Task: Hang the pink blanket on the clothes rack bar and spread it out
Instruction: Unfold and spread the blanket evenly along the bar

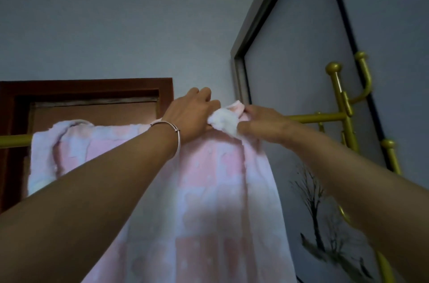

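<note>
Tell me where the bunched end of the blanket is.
Head view, centre: the bunched end sits on the gold bar, pinched between the left hand and right hand.

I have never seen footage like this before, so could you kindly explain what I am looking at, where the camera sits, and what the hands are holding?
There is no machine here: one wide-angle camera is worn on a person's head, and here it looks up along both bare arms. The left hand, with a thin bracelet on its wrist, and the right hand meet at a bunched white and pink part of the pink blanket. The blanket already hangs over the gold clothes rack bar, with bare bar showing at either side. Its top looks gathered, not yet fully spread. Behind are a brown door frame and a framed picture on the wall.
</note>
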`<act>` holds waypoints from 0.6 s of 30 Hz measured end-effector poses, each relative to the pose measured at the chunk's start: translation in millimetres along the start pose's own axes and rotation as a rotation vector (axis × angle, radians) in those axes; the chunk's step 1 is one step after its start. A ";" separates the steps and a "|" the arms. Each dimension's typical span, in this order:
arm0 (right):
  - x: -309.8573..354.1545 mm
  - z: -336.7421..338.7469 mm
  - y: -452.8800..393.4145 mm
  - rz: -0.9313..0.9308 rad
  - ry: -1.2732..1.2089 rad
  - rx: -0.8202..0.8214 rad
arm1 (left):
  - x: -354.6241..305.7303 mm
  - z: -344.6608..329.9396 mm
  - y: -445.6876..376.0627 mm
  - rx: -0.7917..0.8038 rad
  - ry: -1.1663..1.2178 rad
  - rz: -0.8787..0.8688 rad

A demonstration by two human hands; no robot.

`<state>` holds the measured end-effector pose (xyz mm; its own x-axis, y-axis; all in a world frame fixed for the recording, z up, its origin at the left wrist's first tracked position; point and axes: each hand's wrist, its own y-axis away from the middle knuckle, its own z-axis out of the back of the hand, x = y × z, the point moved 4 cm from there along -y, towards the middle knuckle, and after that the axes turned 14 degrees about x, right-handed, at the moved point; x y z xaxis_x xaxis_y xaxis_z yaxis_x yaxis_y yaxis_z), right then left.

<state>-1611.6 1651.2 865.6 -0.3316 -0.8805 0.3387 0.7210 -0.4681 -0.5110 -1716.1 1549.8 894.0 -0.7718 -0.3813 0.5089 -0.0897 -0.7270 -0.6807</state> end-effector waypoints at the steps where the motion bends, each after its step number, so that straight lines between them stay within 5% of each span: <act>1: 0.9 -3.2 -1.3 -0.002 0.099 0.016 | 1.5 1.3 -0.7 -0.003 0.041 0.012; 4: 0.9 -4.9 -7.1 -0.052 0.412 -0.179 | 8.9 5.8 -7.6 -0.014 0.180 0.111; 9: -10.7 1.5 -7.8 -0.077 0.509 -0.375 | 36.0 13.5 -32.0 -0.117 0.275 0.405; 11: -15.0 -0.3 -12.1 -0.049 0.516 -0.385 | 40.0 1.1 -45.7 0.023 0.213 0.501; 14: -26.2 0.8 -12.0 -0.067 0.497 -0.391 | 30.4 -35.1 -63.7 0.461 0.097 0.510; 18: -30.8 3.4 -5.6 -0.065 0.495 -0.395 | 27.1 -28.2 -70.9 0.475 0.368 0.424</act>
<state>-1603.3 1681.2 860.7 -0.6774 -0.7353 0.0214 0.4424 -0.4304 -0.7868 -1748.4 1607.2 941.2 -0.8485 -0.5291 -0.0134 0.4813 -0.7609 -0.4352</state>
